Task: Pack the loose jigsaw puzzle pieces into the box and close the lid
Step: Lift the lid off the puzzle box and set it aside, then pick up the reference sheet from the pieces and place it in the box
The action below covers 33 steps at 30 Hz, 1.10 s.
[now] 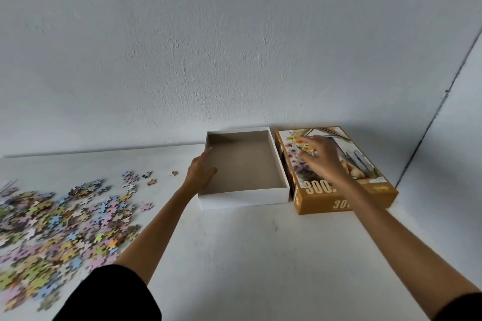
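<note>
1. White plaster wall (234,47), faintly rough and grainy, fills the upper half of the view. A dark straight seam (438,112) slants down its right side. Below it lies a matte white bench (247,255), smooth, with soft shadows.
2. Box (243,199): a shallow rectangular tray with white outer walls and a dull grey-brown card lining, nothing in it. It sits at the back of the bench, near the wall.
3. Lid (313,203): lies flat, just beside the box on its right, printed face up. It has ochre-tan sides and a floral picture on top. The white "300" printed on it is partly covered by the right forearm.
4. Puzzle pieces (65,221): a loose heap on the left of the bench, well apart from the box. They are thin card in pastel pink, blue, green and tan, with knobbed outlines. The heap is cut off by the left edge and blurred there. A few stray pieces (151,182) lie between the heap and the box.
5. Left hand (202,169): laid along the box's left wall, fingers straight and together, thumb over the rim. The grip is apart, clamped on nothing.
6. Right hand (323,156): over the lid's picture, fingers spread, grip apart and holding nothing. It is motion-blurred, so I cannot tell whether it touches the lid.
7. Black sleeves (109,294) are cut off at the bottom edge.
</note>
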{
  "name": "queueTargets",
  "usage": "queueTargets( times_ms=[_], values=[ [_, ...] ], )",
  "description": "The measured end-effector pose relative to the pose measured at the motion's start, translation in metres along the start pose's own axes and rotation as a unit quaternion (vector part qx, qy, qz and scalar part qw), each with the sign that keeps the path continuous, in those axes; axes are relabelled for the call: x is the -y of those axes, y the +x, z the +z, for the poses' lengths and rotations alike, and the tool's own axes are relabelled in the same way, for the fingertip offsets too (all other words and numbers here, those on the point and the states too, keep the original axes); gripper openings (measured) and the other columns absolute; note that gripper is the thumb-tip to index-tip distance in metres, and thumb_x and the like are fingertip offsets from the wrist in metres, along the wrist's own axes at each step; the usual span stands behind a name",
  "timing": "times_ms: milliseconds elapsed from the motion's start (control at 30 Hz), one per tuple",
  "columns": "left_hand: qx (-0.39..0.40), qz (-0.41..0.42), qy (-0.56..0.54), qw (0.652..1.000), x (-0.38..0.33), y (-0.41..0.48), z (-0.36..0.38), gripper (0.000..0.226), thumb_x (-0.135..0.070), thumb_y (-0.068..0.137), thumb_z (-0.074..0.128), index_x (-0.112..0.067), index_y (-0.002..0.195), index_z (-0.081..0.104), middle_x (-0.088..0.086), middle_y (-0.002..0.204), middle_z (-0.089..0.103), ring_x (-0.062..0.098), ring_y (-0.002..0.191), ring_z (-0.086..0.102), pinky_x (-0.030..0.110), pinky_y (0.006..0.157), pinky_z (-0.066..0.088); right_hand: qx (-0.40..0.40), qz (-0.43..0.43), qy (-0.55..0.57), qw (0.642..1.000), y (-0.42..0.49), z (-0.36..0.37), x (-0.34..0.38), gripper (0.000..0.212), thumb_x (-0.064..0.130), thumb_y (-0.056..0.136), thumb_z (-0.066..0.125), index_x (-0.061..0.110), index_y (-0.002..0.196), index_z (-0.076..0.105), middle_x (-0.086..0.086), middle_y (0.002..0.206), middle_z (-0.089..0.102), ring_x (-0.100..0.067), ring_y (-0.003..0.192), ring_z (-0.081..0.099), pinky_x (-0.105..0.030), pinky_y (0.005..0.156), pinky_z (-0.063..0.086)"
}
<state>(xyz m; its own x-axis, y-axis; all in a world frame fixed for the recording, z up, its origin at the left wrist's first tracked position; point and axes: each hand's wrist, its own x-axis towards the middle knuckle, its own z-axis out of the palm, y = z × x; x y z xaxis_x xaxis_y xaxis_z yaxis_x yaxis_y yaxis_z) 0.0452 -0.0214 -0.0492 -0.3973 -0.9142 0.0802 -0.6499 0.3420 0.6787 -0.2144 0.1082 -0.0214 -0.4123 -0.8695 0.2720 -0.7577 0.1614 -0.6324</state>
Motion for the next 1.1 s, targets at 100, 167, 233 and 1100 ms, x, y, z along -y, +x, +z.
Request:
queueTargets(
  times_ms=[100, 167, 233, 1100],
  values=[
    [0.007, 0.009, 0.012, 1.000, 0.002, 0.002, 0.002, 0.069, -0.015, 0.089, 0.056, -0.013, 0.146, 0.016, 0.018, 0.147, 0.034, 0.035, 0.133, 0.034, 0.041, 0.107, 0.031, -0.001, 0.074, -0.148, 0.986, 0.005, -0.028, -0.046, 0.055, 0.047, 0.084, 0.055, 0.030, 0.134, 0.043, -0.013, 0.149, 0.030, -0.037, 0.137, 0.023, -0.053, 0.108, 0.024],
    [0.019, 0.018, 0.020, 0.999, 0.004, 0.001, 0.003, 0.075, -0.016, 0.088, 0.058, -0.014, 0.146, 0.011, 0.018, 0.146, 0.034, 0.035, 0.132, 0.035, 0.041, 0.105, 0.032, 0.052, 0.111, -0.199, 0.972, 0.000, -0.038, -0.071, 0.062, 0.059, 0.080, 0.051, 0.038, 0.137, 0.035, -0.009, 0.154, 0.015, -0.039, 0.139, 0.013, -0.058, 0.109, 0.018],
    [0.023, 0.024, 0.022, 0.999, 0.006, 0.002, 0.003, 0.078, -0.016, 0.088, 0.058, -0.014, 0.147, 0.008, 0.018, 0.147, 0.032, 0.035, 0.133, 0.035, 0.042, 0.105, 0.032, 0.094, 0.121, -0.216, 0.964, -0.003, -0.036, -0.085, 0.066, 0.064, 0.079, 0.044, 0.042, 0.139, 0.026, -0.008, 0.156, 0.007, -0.038, 0.141, 0.008, -0.060, 0.110, 0.013],
    [-0.080, 0.074, 0.067, 0.992, 0.006, 0.005, -0.036, 0.047, -0.019, 0.089, 0.057, -0.008, 0.132, 0.043, 0.017, 0.135, 0.048, 0.031, 0.123, 0.047, 0.035, 0.100, 0.038, 0.000, -0.019, -0.072, 0.997, 0.041, 0.024, 0.029, 0.044, 0.034, 0.083, 0.060, 0.013, 0.122, 0.055, -0.017, 0.126, 0.057, -0.034, 0.119, 0.049, -0.044, 0.098, 0.043]
  ],
)
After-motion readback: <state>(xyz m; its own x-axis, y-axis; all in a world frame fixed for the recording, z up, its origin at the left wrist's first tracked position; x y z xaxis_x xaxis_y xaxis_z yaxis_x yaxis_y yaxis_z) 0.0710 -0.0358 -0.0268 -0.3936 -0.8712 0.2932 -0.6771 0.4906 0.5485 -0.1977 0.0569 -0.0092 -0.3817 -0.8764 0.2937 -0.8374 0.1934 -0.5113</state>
